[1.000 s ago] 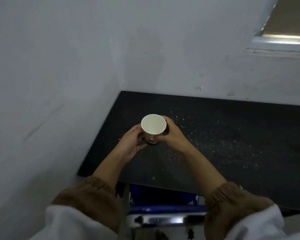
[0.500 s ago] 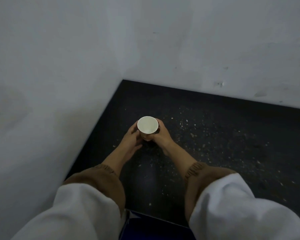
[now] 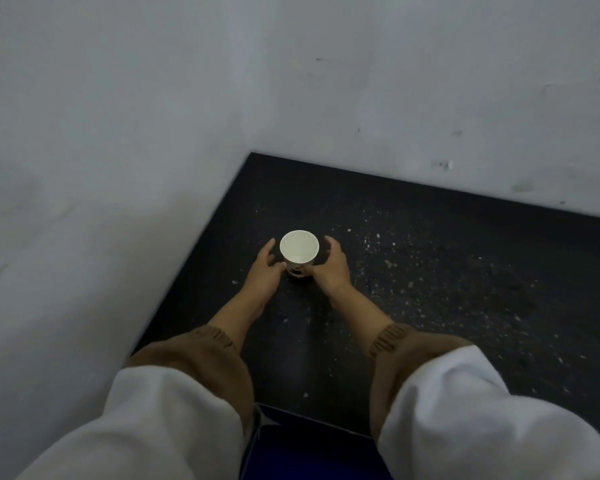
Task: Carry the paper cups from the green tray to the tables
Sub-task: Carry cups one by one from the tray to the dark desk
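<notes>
We cup both hands, left (image 3: 262, 271) and right (image 3: 329, 268), fingers spread, loosely around the paper cup (image 3: 299, 252) on the table (image 3: 447, 271); a careless pull-back could tip it.

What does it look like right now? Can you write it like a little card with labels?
cup: one white paper cup, upright, open top, looks empty
cup place: on the dark table, near the corner where the two walls meet
left hand: beside the cup, fingers spread, thumb near its lower side
right hand: on the other side, fingers open, thumb at the cup's lower side
table top: speckled with pale crumbs
walls: plain white
sleeves: brown cuffs under white
</notes>
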